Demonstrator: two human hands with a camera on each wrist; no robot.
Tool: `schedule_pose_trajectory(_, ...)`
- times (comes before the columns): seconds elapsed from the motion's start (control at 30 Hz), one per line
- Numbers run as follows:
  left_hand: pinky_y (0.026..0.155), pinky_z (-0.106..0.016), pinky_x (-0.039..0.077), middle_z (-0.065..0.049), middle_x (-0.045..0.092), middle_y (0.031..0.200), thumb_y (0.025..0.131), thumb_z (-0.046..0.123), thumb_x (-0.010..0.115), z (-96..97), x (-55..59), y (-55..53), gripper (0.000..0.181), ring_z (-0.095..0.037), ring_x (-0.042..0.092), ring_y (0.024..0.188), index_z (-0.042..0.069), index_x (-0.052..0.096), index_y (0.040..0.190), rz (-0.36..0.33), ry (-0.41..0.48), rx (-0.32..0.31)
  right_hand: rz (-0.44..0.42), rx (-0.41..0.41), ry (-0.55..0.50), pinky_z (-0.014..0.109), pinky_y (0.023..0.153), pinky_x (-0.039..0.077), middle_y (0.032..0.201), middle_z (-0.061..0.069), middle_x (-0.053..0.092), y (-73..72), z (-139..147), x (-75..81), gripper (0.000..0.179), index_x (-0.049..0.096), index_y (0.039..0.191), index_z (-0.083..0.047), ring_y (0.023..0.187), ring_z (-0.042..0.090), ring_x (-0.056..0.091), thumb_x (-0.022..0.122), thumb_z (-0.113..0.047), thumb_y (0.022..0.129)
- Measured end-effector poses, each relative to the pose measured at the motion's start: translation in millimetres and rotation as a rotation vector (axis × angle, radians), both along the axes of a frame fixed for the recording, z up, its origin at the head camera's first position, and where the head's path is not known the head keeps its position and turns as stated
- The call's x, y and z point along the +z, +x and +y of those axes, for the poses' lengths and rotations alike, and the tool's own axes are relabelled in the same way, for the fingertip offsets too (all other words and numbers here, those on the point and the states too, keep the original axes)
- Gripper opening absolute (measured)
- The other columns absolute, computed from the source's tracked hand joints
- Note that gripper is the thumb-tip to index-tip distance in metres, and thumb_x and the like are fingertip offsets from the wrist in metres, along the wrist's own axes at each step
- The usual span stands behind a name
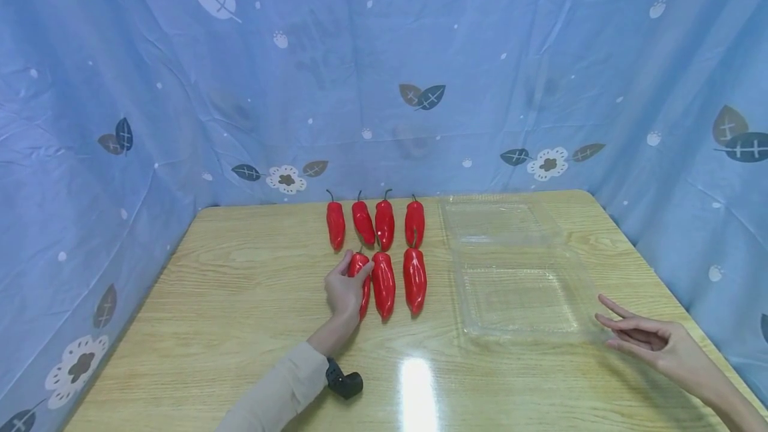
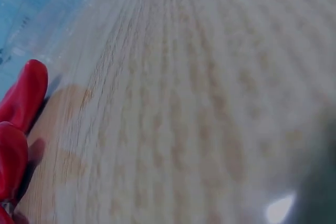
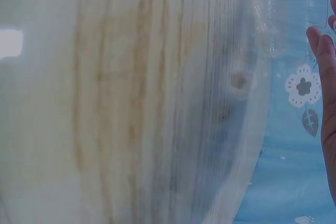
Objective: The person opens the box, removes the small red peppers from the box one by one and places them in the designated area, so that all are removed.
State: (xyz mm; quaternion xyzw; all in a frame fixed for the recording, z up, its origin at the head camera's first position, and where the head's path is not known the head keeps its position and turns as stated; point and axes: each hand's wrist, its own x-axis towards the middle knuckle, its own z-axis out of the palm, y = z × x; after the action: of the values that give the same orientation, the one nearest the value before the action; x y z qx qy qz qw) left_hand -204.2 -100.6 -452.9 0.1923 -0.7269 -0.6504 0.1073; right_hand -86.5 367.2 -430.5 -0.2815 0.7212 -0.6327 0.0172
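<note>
My left hand [image 1: 345, 292] is at the leftmost red pepper [image 1: 361, 282] of the front row, thumb and fingers on either side of it, gripping its upper part. Two more front-row peppers, a middle one [image 1: 384, 285] and a right one [image 1: 415, 282], lie beside it, stems away from me. In the left wrist view, parts of red peppers [image 2: 23, 95] show at the left edge; the hand itself is out of sight. My right hand [image 1: 657, 342] hovers with loosely extended fingers near the front right corner of a clear plastic clamshell box [image 1: 465, 299], holding nothing.
Behind the front row lie several more red peppers [image 1: 385, 224], side by side. The clear box lies unfolded, its farther half [image 1: 447, 219] near the table's back edge. Blue patterned curtains [image 1: 360, 85] surround the wooden table [image 1: 252, 299] at the back and sides.
</note>
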Motion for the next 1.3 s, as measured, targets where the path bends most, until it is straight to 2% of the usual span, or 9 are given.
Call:
schedule_pose_trajectory(0.3,0.103,-0.039,0.040,-0.009,0.050,0.141,0.082,0.017,0.077,1.6,-0.3,-7.5,0.063,-0.027,0.042,0.133,0.007,0.051,0.138,-0.035,-0.022,-0.015,0.027,-0.015,0.037,0.019,0.084,0.051,0.147,-0.003,0.043,-1.2,0.0,1.2,0.030,0.054,0.113,0.023,0.117,0.011,0.056,0.055,0.023,0.083)
schedule_pose_trajectory(0.5,0.105,-0.040,0.039,-0.011,0.051,0.140,0.082,0.016,0.077,0.0,2.6,-10.2,0.061,-0.029,0.044,0.132,0.006,0.052,0.138,-0.040,-0.020,-0.005,0.035,-0.054,0.100,0.018,0.084,0.051,0.146,-0.008,0.043,-3.2,-0.8,1.6,0.029,0.056,0.113,0.022,0.117,0.009,0.056,0.055,0.022,0.084)
schedule_pose_trajectory(0.7,0.105,-0.039,0.039,-0.010,0.049,0.142,0.084,0.018,0.076,-8.2,2.4,-9.3,0.063,-0.029,0.042,0.133,0.007,0.049,0.140,-0.027,-0.003,0.003,0.043,-0.044,0.115,0.018,0.084,0.051,0.146,-0.008,0.043,-9.7,-4.4,2.4,0.029,0.056,0.114,0.021,0.117,0.008,0.056,0.056,0.019,0.085)
schedule_pose_trajectory(0.8,0.106,-0.039,0.037,-0.010,0.047,0.144,0.085,0.021,0.075,-13.1,3.4,-7.1,0.065,-0.029,0.040,0.135,0.007,0.047,0.141,-0.016,0.018,0.006,0.030,-0.064,0.138,0.018,0.084,0.051,0.146,-0.008,0.044,-11.5,-6.1,4.2,0.029,0.055,0.114,0.021,0.116,0.008,0.057,0.056,0.020,0.085)
schedule_pose_trajectory(0.93,0.108,-0.039,0.035,-0.011,0.045,0.146,0.089,0.024,0.070,-19.7,8.5,0.2,0.060,-0.028,0.037,0.136,0.007,0.047,0.142,0.024,0.055,-0.004,0.015,-0.142,0.224,0.017,0.082,0.051,0.144,-0.013,0.045,-9.8,-7.9,9.1,0.032,0.056,0.115,0.019,0.114,0.004,0.057,0.056,0.021,0.084)
schedule_pose_trajectory(1.1,0.108,-0.039,0.036,-0.010,0.046,0.145,0.099,0.021,0.054,-34.5,18.5,14.6,0.045,-0.027,0.040,0.134,0.007,0.048,0.141,0.055,0.052,-0.027,0.066,-0.218,0.371,0.013,0.085,0.047,0.147,-0.012,0.042,-3.0,-6.5,19.2,0.038,0.054,0.123,0.017,0.121,-0.004,0.049,0.057,0.019,0.085)
schedule_pose_trajectory(1.2,0.109,-0.036,0.034,-0.006,0.045,0.146,0.102,0.019,0.046,-49.8,25.6,21.6,0.042,-0.021,0.039,0.135,0.009,0.046,0.143,0.049,0.034,-0.060,0.077,-0.317,0.454,0.007,0.083,0.045,0.144,-0.020,0.043,-1.2,-5.4,26.4,0.037,0.057,0.125,0.010,0.119,-0.013,0.045,0.059,0.011,0.088)
schedule_pose_trajectory(1.3,0.111,-0.033,0.031,-0.004,0.042,0.149,0.104,0.018,0.042,-69.1,29.9,26.9,0.044,-0.017,0.034,0.138,0.009,0.038,0.147,0.104,-0.026,-0.113,0.100,-0.420,0.535,0.000,0.082,0.040,0.140,-0.030,0.039,-3.5,-6.4,32.7,0.037,0.058,0.128,0.004,0.115,-0.021,0.041,0.061,0.001,0.092)
